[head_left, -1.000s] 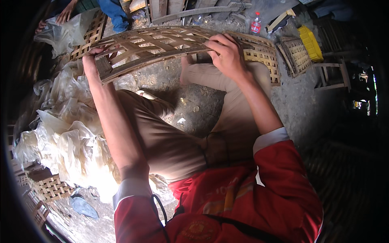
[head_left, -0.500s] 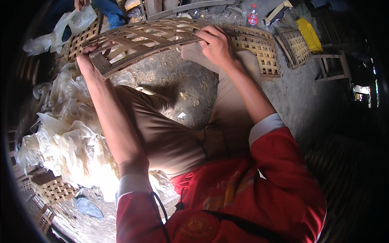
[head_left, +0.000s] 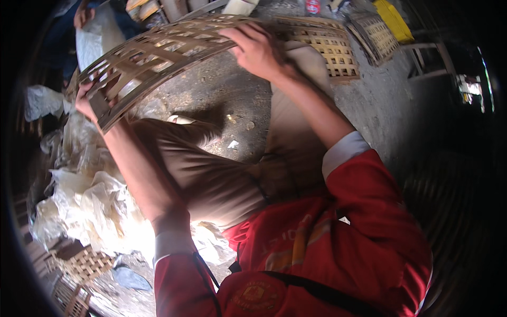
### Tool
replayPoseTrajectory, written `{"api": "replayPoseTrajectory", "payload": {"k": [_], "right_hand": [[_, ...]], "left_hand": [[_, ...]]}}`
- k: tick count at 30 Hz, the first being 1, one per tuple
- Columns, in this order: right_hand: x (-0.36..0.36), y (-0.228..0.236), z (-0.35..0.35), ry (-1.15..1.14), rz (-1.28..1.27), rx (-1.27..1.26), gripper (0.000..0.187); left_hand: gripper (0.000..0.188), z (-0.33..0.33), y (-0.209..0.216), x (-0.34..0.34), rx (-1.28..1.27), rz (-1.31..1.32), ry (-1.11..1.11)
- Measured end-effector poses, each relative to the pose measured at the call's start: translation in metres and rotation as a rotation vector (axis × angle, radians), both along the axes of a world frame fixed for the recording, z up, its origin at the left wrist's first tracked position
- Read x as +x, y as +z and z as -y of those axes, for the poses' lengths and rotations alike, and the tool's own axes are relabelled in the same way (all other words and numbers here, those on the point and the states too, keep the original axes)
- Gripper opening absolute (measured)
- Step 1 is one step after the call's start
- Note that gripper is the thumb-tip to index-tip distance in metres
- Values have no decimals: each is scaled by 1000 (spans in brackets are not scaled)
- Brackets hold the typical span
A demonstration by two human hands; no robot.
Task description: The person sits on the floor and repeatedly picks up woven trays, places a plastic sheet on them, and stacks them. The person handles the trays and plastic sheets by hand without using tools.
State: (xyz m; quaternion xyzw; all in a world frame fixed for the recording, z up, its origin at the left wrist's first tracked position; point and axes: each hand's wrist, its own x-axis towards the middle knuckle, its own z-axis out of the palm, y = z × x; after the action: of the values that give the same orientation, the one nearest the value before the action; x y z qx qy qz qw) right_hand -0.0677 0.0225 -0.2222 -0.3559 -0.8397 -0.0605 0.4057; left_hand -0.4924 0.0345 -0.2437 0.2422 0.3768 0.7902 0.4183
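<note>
Brown lattice-woven panel (head_left: 158,52) at upper left, beige trousers (head_left: 211,182) mid-frame, red shirt (head_left: 369,222) with white cuffs (head_left: 346,153), flat object (head_left: 132,278), seemingly blue-grey, lower left

Workshop, rough, shown by: one slatted lattice panel (head_left: 158,83) spanning left grip (head_left: 87,101) to right grip (head_left: 257,51); further lattice panels (head_left: 318,46) right of the right grip; heaped translucent plastic sheeting (head_left: 95,208) below the left grip; gritty, littered floor (head_left: 232,98) between.

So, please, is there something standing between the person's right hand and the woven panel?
Nothing visible stands between them: the right hand is directly on the woven panel, toward its right end. The left hand is at the panel's left end. The crumpled plastic sheets lie off to the left.
</note>
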Motion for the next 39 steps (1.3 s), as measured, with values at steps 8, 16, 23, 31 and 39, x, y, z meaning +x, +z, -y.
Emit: {"api": "replayPoseTrajectory", "payload": {"k": [8,16,23,31,39], "right_hand": [[-10,3,4,-15,64,97,35],[-16,11,4,-43,-9,48,38],[-23,-10,-5,14,187,-576,52],[-32,-77,-15,-146,1098,-31,56],[-30,-56,-27,35,480,-795,62]], "left_hand": [[54,-15,-24,-61,139,397,-263],[72,7,-16,-48,144,382,-186],[70,23,-6,-61,72,252,-267],[71,32,21,29,135,-358,-124],[72,33,41,91,219,-693,-119]]}}
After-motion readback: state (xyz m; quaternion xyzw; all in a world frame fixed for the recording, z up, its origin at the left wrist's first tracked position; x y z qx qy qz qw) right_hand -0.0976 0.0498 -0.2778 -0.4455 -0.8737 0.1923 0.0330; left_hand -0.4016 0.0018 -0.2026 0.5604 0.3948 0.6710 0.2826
